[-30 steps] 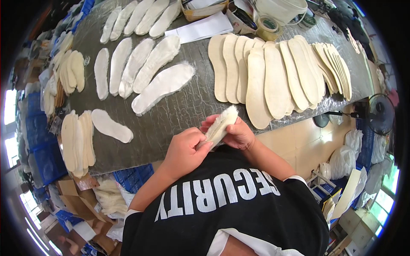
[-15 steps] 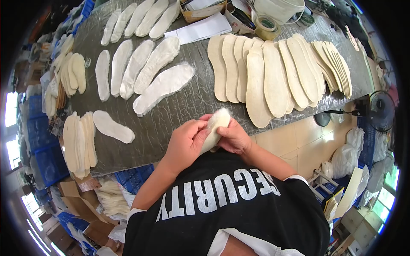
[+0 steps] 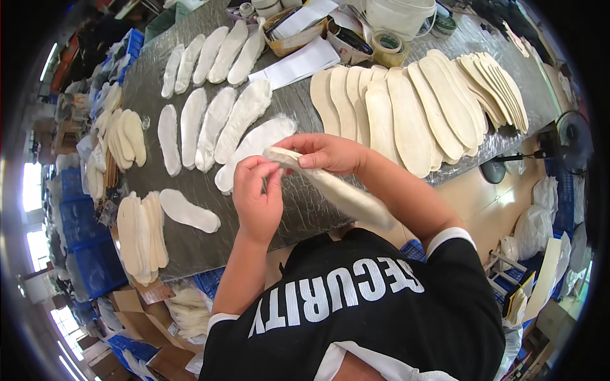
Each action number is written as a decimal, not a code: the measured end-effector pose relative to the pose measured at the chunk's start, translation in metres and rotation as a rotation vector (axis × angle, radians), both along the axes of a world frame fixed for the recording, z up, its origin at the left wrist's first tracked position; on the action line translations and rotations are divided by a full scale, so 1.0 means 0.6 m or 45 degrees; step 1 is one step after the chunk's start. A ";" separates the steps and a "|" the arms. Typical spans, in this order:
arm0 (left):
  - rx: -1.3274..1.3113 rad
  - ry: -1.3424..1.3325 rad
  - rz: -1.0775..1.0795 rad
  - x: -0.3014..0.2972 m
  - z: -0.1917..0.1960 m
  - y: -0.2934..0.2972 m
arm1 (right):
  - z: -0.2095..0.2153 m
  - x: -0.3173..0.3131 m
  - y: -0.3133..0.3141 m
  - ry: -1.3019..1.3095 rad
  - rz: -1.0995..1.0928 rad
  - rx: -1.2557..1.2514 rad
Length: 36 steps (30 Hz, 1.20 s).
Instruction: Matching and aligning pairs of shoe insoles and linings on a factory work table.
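Note:
A cream fleecy insole (image 3: 340, 188) is held slanting above the front edge of the table, its far end blurred by motion. My right hand (image 3: 327, 153) grips it near its left end, thumb on top and fingers beneath. At that same end my left hand (image 3: 257, 197) is closed in a pinch, its fingertips against the insole's edge; what exactly lies between them is too small to make out. Just behind my hands a white fluffy insole (image 3: 254, 149) lies on the table, the nearest of a row of several.
The dark table (image 3: 190, 247) bears a large overlapping spread of cream insoles (image 3: 406, 120) at right. A stack of insoles (image 3: 141, 238) and a single white insole (image 3: 189, 211) lie at left. Papers (image 3: 298, 66), a tape roll (image 3: 389, 47) and a white bucket (image 3: 400, 16) stand at the back.
The insole has swung from nearly upright between both hands to a long slant down to the right. My right hand has moved up and left along it; my left hand has shifted left.

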<state>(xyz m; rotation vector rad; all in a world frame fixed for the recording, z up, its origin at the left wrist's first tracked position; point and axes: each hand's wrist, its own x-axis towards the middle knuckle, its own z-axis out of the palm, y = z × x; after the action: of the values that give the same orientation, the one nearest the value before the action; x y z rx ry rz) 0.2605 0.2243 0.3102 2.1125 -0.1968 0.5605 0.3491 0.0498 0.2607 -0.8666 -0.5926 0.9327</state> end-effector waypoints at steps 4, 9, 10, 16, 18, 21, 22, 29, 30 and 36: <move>0.564 -0.169 -0.175 -0.011 0.047 -0.004 | -0.008 -0.034 -0.004 0.208 0.263 0.081; 0.740 -0.192 -0.401 -0.050 0.044 0.013 | -0.004 -0.123 -0.018 0.642 0.357 -0.074; 0.734 -0.181 -0.452 -0.058 0.041 0.015 | -0.003 -0.132 -0.018 0.656 0.359 -0.073; 0.699 -0.105 -0.540 -0.065 0.033 0.018 | 0.018 -0.142 -0.009 1.019 0.181 -0.284; 0.709 -0.084 -0.557 -0.066 0.036 0.019 | 0.027 -0.139 -0.009 0.952 0.133 -0.327; 0.719 0.042 -0.566 -0.072 0.046 0.025 | 0.023 -0.147 -0.004 0.780 0.085 -0.409; 0.691 0.171 -0.555 -0.071 0.052 0.025 | 0.023 -0.150 -0.001 0.679 0.084 -0.448; 0.564 0.361 -0.438 -0.073 0.077 0.022 | 0.032 -0.153 -0.009 0.298 0.105 -0.377; 0.565 0.360 -0.436 -0.074 0.077 0.021 | 0.031 -0.153 -0.010 0.297 0.107 -0.377; 0.538 0.217 -0.358 -0.081 0.077 0.015 | 0.048 -0.157 -0.013 0.102 0.077 -0.399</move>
<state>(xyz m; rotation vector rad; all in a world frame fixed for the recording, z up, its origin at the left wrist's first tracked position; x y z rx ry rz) 0.2117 0.2332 0.3565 2.4680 -0.5440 0.1777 0.2551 0.0418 0.2892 -1.0898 -0.4106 1.1285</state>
